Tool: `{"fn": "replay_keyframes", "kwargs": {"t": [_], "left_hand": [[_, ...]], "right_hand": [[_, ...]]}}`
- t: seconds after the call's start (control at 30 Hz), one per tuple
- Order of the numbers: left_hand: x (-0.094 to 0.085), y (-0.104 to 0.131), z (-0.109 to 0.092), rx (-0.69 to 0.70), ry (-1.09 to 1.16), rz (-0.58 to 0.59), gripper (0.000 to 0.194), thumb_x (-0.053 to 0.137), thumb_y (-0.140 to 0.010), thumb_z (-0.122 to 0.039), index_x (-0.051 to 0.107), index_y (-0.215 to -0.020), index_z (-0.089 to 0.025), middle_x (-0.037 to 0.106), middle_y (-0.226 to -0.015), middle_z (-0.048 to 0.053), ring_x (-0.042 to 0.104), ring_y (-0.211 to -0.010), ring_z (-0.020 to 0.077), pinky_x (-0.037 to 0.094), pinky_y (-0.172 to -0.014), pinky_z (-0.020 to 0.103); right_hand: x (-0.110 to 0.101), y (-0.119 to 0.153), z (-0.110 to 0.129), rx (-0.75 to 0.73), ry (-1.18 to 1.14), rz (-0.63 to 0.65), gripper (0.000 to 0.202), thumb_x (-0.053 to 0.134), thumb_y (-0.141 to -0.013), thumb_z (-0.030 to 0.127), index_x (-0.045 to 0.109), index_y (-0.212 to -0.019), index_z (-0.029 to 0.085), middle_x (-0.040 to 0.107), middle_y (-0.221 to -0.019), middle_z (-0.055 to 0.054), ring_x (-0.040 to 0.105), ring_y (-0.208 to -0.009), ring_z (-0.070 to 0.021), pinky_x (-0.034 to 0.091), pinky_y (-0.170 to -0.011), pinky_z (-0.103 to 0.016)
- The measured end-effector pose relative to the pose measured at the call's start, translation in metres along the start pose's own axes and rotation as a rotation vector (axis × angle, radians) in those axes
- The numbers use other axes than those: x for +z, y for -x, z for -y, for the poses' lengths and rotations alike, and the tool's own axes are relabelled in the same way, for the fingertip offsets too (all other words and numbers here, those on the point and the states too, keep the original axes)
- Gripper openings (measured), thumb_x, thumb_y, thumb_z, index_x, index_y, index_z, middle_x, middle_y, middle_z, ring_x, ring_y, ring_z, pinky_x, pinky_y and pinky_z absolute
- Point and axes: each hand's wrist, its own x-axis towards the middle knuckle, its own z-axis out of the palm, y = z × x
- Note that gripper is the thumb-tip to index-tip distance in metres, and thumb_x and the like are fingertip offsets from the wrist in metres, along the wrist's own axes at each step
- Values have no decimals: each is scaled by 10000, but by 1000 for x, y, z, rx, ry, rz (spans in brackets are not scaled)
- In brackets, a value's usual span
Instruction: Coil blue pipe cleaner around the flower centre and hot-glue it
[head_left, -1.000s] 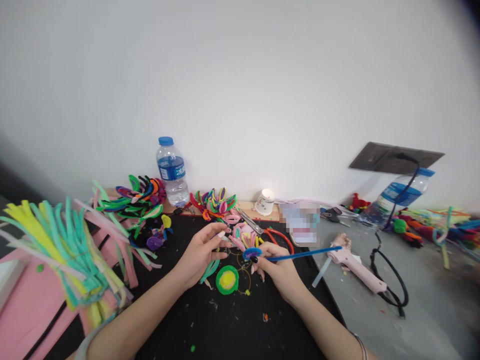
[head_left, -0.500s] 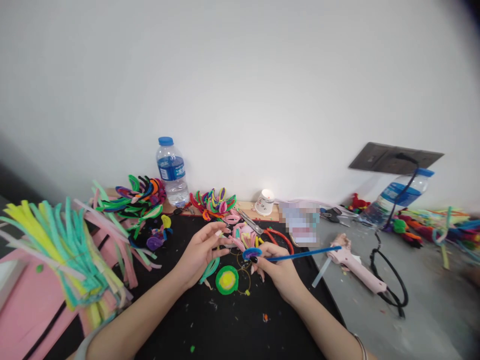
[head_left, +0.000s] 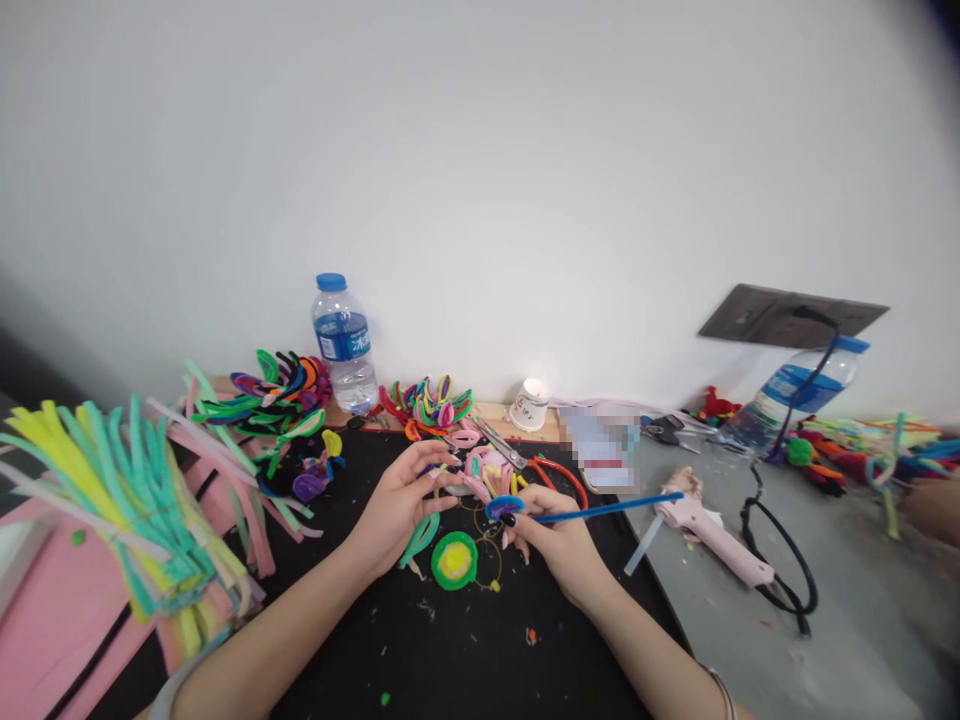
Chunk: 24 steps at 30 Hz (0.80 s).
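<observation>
In the head view, my right hand pinches a blue pipe cleaner. Its near end is wound into a flat blue and purple coil, while the straight tail points right. Facing it, my left hand has its thumb and fingers apart, with nothing visible held. Below and between the hands lies a green disc with a yellow centre. Teal pipe cleaner loops rest beside my left fingertips. Just behind both hands is a pile of pink loops, partly hidden.
Scissors with red handles lie behind my right hand. A pink glue gun with a black cord rests at right. Bundled pipe cleaners fill the left. A water bottle and a paper cup stand along the wall.
My left fingers have shifted very slightly; the right hand and the coil look the same. At the right edge, a blurred skin-toned shape, perhaps another person's hand, shows more than before.
</observation>
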Motion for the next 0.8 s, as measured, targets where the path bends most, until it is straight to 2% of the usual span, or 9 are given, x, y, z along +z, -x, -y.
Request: {"fn": "replay_keyframes", "kwargs": {"t": [0.17, 0.47, 0.67, 0.8], "left_hand": [[0, 1, 0, 6, 32, -5, 261, 628, -735, -141, 568, -979, -211, 592, -917, 9, 641, -797, 146, 536, -650, 247], [-1, -1, 0, -2, 76, 5, 211, 542, -771, -121, 568, -973, -180, 622, -883, 39, 631, -850, 175, 517, -713, 287], [-4, -2, 3, 2, 107, 30, 302, 508, -712, -40, 551, -984, -163, 638, -926, 67, 619, -947, 210, 488, -812, 333], [-4, -1, 4, 17, 87, -1, 339, 544, -686, -19, 551, -991, -167, 632, -948, 59, 608, -980, 197, 465, -860, 319]], "right_hand": [[-1, 0, 0, -6, -7, 3, 167, 669, -743, 289, 577, -684, 163, 615, -555, 11, 450, -397, -70, 353, -395, -197], [-2, -1, -3, -17, -17, 16, 157, 664, -755, 270, 579, -685, 157, 620, -552, 10, 452, -391, -61, 353, -387, -180], [-2, -1, -4, -15, -25, 12, 160, 663, -758, 262, 574, -679, 155, 620, -554, 12, 454, -391, -58, 355, -391, -176], [-1, 0, -3, -13, -32, 16, 166, 668, -753, 266, 572, -675, 156, 619, -552, 11, 450, -390, -58, 352, -386, -176]]}}
